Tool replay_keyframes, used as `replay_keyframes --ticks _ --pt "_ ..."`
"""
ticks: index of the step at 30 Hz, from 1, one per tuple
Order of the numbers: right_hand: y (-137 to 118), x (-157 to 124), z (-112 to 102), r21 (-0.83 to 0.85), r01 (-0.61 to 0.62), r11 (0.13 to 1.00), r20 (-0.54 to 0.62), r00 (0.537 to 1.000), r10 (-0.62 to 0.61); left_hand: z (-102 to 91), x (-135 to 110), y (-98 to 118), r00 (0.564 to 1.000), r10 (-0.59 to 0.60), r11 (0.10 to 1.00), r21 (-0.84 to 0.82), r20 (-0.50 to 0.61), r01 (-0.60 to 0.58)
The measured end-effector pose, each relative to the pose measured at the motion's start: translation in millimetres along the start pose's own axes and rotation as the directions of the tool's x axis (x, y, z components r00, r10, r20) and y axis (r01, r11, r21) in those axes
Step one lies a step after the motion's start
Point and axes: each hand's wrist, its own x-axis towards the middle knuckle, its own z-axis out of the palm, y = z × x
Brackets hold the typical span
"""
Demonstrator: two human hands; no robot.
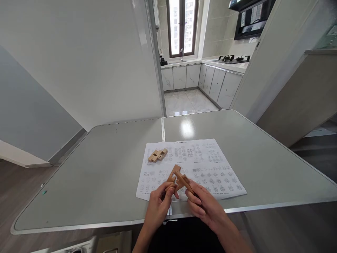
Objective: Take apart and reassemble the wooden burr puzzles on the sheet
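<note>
Near the left edge of the grey-green tabletop [100, 182], which has a pale rim, lies a small green fragment [44, 192], well apart from everything else on the table. Farther right, a cluster of notched wooden blocks [158, 155] rests on the upper left part of a white printed sheet [210, 168]; the blocks lie side by side in a slanting, stepped row. The left hand [160, 202], below this cluster, pinches the lower end of the held wooden pieces [174, 172] between thumb and fingers. These pieces are raised over the near part of the sheet, between the two hands, and cross one another at an angle; whether they interlock cannot be told. Behind the table, above the sheet, a tap [182, 54] stands before a window [181, 26] with a dark frame. The right hand [202, 202], its fingers curled, grips a wooden bar [187, 181] that slants up and leftward to meet the other pieces. The sheet, covered with rows of small line diagrams, spreads on beneath and beyond this hand. At the far right of the kitchen counter sits a black cooktop [234, 59].
</note>
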Motion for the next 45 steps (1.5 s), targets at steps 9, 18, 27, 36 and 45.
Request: replay_keyframes --ticks 9,18,27,36,45 --pt "24.1 8.7 7.2 0.140 0.017 0.990 0.020 1.000 -0.020 1.0 1.4 -2.1 1.000 -0.023 1.000 -0.020 -0.009 0.023" --pt "30.5 5.1 9.7 0.194 0.037 0.980 0.044 0.998 -0.046 3.1 0.0 -0.4 1.000 -0.006 0.999 -0.031 0.003 0.006" --pt "23.6 0.6 7.3 0.142 0.054 0.988 0.043 0.997 -0.060 1.6 -2.4 0.7 1.000 0.017 1.000 -0.013 0.008 -0.017" --pt "24.1 -2.2 5.1 0.119 0.068 0.991 0.000 0.998 -0.068 2.2 -2.2 5.7 1.000 0.010 1.000 0.024 0.024 -0.010" --pt "11.9 -1.7 0.4 -0.058 0.081 0.995 -0.041 0.996 -0.084 4.5 -2.9 9.9 1.000 -0.003 0.998 0.066 0.010 0.002"
